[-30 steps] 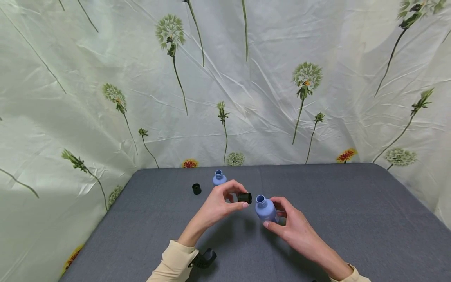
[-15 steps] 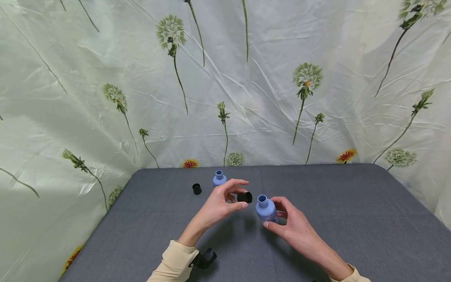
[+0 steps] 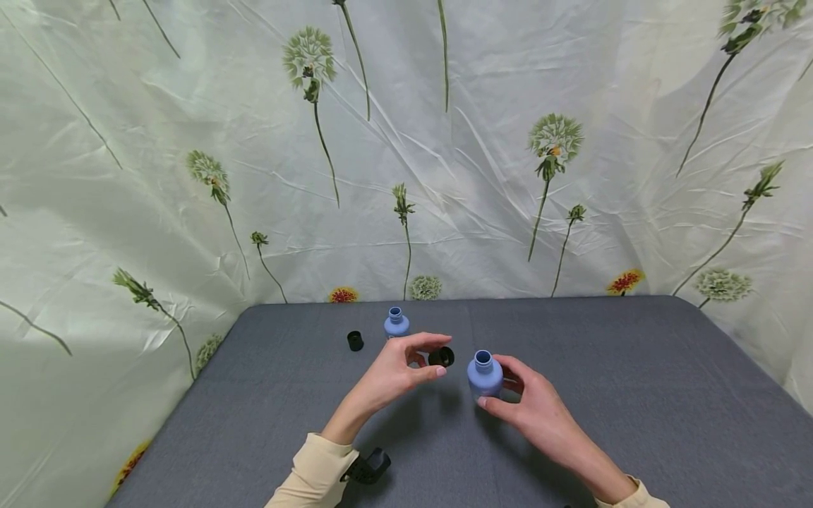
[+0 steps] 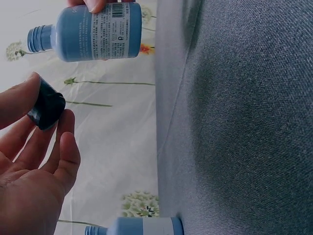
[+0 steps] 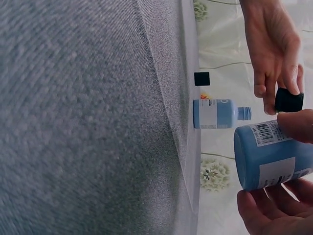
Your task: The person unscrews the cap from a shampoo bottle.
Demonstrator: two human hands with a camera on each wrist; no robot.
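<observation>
In the head view, my left hand (image 3: 395, 367) pinches a black bottle cap (image 3: 442, 357) between thumb and fingers, its hollow end turned towards the bottle. My right hand (image 3: 536, 406) grips a blue bottle (image 3: 485, 381) around its body, the uncapped neck pointing up. A small gap separates cap and bottle neck. From the left wrist, the same cap (image 4: 47, 105) shows tilted in the fingertips, below the bare threaded neck (image 4: 40, 38). Printed labels and a barcode (image 5: 265, 133) show on the held bottle in the right wrist view.
Behind my left hand a second blue bottle (image 3: 396, 323) stands uncapped on the grey cloth-covered table (image 3: 635, 395). Another black cap (image 3: 355, 341) lies to its left. A pale curtain (image 3: 470, 176) with printed flowers hangs along the table's back edge.
My right hand has moved the bottle slightly to the right and turned it more upright. The cap in my left hand has tilted a little, and the index finger has come down.
</observation>
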